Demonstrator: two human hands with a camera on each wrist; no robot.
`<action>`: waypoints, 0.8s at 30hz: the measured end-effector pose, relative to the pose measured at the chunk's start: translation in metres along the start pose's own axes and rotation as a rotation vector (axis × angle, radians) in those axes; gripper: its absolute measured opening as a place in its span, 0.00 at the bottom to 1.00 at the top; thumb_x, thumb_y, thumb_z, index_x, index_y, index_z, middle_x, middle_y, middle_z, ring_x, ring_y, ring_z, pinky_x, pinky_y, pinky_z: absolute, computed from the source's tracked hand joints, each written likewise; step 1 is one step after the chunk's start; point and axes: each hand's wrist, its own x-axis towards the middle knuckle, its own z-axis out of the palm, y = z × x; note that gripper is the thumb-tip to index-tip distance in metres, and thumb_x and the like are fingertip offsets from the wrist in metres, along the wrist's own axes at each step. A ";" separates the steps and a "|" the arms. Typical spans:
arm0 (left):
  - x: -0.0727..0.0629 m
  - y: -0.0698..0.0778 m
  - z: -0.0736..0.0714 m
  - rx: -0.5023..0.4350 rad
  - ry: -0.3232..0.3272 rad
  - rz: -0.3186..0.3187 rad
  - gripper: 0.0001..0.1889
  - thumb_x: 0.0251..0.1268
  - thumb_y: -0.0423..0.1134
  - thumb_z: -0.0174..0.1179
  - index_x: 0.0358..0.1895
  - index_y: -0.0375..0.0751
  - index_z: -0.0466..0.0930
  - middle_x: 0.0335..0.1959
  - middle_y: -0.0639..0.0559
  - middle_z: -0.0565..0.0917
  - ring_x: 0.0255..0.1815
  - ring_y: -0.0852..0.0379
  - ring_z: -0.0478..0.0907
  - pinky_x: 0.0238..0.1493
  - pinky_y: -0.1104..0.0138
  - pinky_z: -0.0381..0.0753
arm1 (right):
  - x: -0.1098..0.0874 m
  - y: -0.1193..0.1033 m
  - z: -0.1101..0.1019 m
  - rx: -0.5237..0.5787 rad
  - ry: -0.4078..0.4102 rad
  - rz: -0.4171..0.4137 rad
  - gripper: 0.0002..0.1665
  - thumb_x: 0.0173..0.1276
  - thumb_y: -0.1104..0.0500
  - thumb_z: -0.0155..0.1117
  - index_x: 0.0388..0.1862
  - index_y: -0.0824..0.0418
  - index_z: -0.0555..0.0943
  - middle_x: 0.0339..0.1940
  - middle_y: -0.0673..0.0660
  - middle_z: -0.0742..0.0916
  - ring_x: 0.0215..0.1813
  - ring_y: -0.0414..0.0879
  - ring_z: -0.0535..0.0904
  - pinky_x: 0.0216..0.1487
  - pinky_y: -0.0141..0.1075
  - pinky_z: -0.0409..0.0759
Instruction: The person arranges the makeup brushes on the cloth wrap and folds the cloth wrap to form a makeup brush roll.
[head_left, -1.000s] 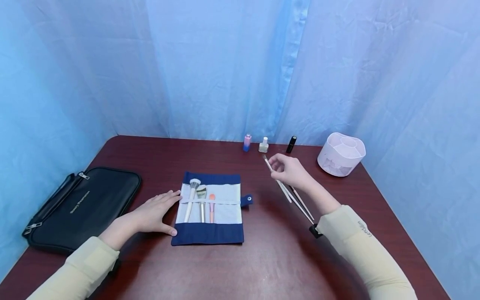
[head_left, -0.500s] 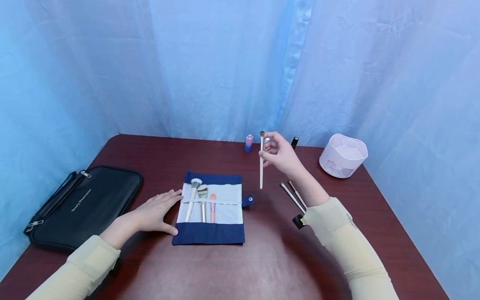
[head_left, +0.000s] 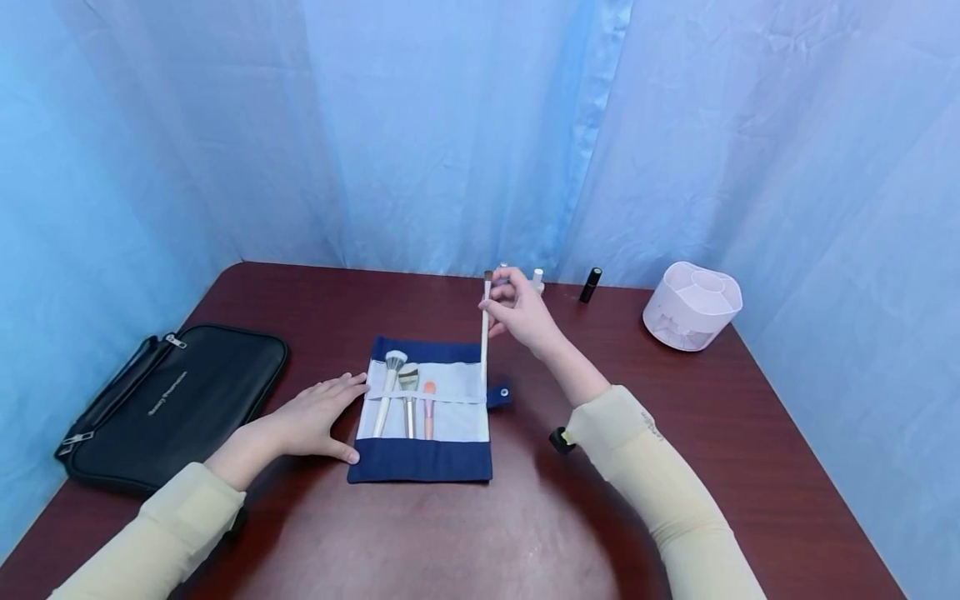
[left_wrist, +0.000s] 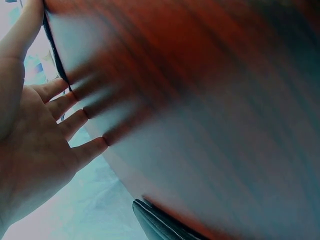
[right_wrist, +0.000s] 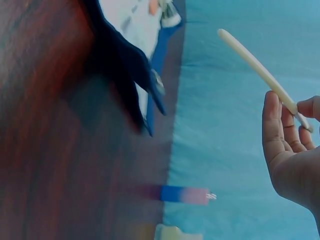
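Has the left hand (head_left: 311,419), fingers spread nearly straight, at the left edge of an opened navy brush roll (head_left: 420,461). Tucks a white brush (head_left: 389,383), silver brush (head_left: 409,417) and pink brush (head_left: 429,412) under its strap (head_left: 459,402). With the right hand (head_left: 521,315), pinches a slim pale-handled brush (head_left: 484,337) between thumb and fingers, near upright, over the roll's right edge. Farther back on the surface (head_left: 450,533), shows a pale container (head_left: 688,312), then a black tube (head_left: 590,285), before blue curtains (head_left: 450,125).
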 end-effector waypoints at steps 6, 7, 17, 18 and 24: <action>0.002 -0.001 0.001 0.003 -0.003 0.005 0.55 0.43 0.66 0.67 0.72 0.37 0.56 0.74 0.42 0.55 0.74 0.39 0.51 0.68 0.42 0.55 | 0.011 0.019 0.017 0.045 0.018 0.051 0.20 0.65 0.66 0.62 0.53 0.61 0.66 0.38 0.66 0.81 0.23 0.50 0.81 0.32 0.44 0.85; 0.002 0.000 0.002 0.004 -0.001 0.008 0.56 0.43 0.66 0.67 0.72 0.37 0.56 0.74 0.41 0.55 0.74 0.39 0.51 0.68 0.42 0.55 | 0.012 0.022 0.019 0.054 0.022 0.057 0.20 0.66 0.66 0.61 0.52 0.61 0.66 0.39 0.68 0.81 0.23 0.50 0.81 0.32 0.45 0.85; 0.000 0.005 0.001 -0.005 -0.014 -0.002 0.55 0.43 0.63 0.69 0.72 0.36 0.56 0.74 0.41 0.56 0.74 0.39 0.51 0.68 0.41 0.55 | 0.015 0.048 0.031 0.094 -0.061 0.107 0.21 0.66 0.66 0.61 0.54 0.60 0.65 0.46 0.77 0.80 0.27 0.52 0.85 0.32 0.49 0.84; -0.001 0.005 0.001 -0.006 -0.014 -0.002 0.55 0.43 0.63 0.69 0.72 0.37 0.56 0.74 0.41 0.56 0.74 0.39 0.51 0.68 0.42 0.55 | 0.015 0.050 0.031 0.085 -0.064 0.112 0.22 0.66 0.66 0.61 0.54 0.59 0.65 0.46 0.76 0.80 0.27 0.53 0.85 0.32 0.49 0.84; -0.002 0.005 0.000 -0.003 -0.005 0.010 0.55 0.43 0.64 0.69 0.72 0.36 0.56 0.74 0.41 0.56 0.74 0.39 0.52 0.68 0.41 0.55 | 0.015 0.056 0.030 0.055 -0.080 0.156 0.25 0.66 0.67 0.60 0.60 0.62 0.64 0.46 0.75 0.80 0.27 0.52 0.85 0.33 0.48 0.84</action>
